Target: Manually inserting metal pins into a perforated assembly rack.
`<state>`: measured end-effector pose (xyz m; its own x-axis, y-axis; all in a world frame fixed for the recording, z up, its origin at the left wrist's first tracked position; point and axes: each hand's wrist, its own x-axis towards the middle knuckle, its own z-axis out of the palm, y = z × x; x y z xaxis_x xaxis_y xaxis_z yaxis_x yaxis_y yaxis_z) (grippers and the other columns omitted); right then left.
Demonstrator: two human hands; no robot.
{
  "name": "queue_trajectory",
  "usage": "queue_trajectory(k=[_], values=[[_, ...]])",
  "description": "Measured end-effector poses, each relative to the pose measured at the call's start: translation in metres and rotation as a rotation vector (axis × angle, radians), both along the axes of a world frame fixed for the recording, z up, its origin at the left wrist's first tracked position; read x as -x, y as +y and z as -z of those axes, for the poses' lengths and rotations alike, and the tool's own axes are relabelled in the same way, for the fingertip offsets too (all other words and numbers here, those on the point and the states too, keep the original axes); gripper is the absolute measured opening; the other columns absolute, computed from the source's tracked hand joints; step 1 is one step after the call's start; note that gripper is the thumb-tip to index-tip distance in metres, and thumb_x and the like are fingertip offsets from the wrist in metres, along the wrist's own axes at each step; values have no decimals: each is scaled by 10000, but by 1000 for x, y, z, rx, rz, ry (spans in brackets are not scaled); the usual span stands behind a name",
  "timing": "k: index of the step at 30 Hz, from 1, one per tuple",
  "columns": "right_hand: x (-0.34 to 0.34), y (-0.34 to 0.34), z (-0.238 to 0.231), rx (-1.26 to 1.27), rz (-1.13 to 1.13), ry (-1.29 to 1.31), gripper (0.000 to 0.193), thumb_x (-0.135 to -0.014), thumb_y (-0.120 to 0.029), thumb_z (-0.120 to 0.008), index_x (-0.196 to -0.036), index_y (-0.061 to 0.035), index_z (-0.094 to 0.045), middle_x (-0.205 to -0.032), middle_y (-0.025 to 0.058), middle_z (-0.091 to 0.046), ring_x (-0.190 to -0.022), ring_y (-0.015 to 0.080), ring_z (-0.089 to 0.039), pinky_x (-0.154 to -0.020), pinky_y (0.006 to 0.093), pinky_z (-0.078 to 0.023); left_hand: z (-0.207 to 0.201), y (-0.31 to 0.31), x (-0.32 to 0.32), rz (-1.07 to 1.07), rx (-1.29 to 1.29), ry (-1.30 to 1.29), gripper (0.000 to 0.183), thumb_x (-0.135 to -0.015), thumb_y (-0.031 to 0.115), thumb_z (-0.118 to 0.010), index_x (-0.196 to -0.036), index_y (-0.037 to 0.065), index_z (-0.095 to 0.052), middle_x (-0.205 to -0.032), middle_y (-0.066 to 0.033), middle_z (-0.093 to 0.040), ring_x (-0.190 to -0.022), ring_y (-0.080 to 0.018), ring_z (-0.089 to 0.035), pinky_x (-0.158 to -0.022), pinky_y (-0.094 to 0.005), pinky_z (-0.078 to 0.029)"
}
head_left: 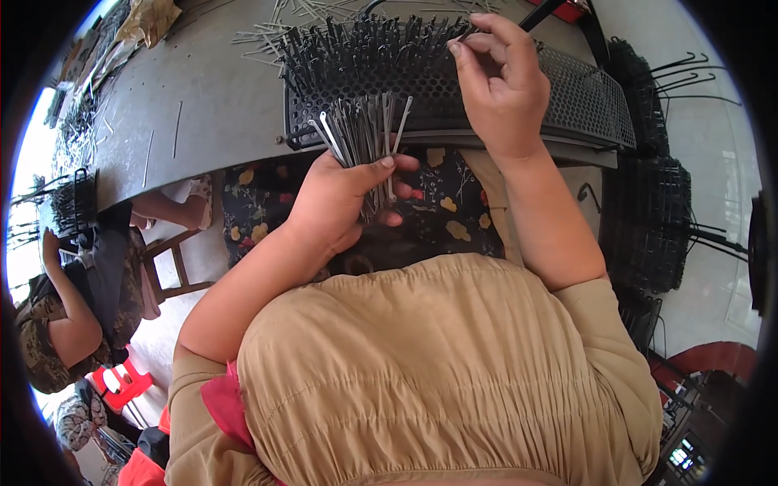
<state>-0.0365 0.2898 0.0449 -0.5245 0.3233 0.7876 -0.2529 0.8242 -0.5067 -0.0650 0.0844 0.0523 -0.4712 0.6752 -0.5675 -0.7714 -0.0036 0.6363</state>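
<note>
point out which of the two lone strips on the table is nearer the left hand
The right-hand strip, closer to the left hand, which grips a bunch of metal strips. The other strip lies farther left.

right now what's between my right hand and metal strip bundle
In the head view, part of the black perforated tray shows between right hand and bundle.
</note>
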Motion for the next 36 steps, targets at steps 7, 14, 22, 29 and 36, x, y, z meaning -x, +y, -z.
queue_trajectory(k=[7,14,22,29,36], values=[[3,8,4,-443,4,-41,173,-783,28,-738,-911,-87,-720,-876,66,-686,-710,194,-636,-660,254,-514,25,-8,4,1,26,75,76,-926,84,-610,-997,57,-602,-831,-76,-673,-630,-132,-605,-473,-269,-454],[-27,-42,7,728,-409,-511,335,-850,-5,-710,-1170,-10,-612,-875,30,-680,-693,24,-558,-599,169,-432,18,-5,1,6,43,135,85,-912,87,-638,-990,57,-626,-805,-60,-672,-633,-129,-615,-476,-263,-457],[-31,-37,-4,997,-403,-633,203,-883,-42,-658,-1080,-28,-608,-866,81,-712,-641,65,-611,-531,178,-468,12,-2,2,41,47,211,307,-919,42,-615,-1226,38,-598,-855,-71,-680,-672,-137,-642,-475,-250,-473],[-34,-33,4,1061,-457,-568,214,-896,-54,-657,-1097,-20,-591,-880,97,-705,-750,107,-673,-552,198,-510,16,-4,0,77,28,227,142,-908,49,-628,-1043,23,-593,-845,-92,-662,-653,-139,-598,-472,-259,-445],[-26,7,-8,749,-246,-47,217,-901,19,-635,-1091,10,-529,-892,135,-699,-769,149,-684,-606,222,-546,20,-9,1,93,93,222,97,-904,67,-642,-978,20,-601,-805,-72,-664,-627,-110,-599,-483,-247,-457]])
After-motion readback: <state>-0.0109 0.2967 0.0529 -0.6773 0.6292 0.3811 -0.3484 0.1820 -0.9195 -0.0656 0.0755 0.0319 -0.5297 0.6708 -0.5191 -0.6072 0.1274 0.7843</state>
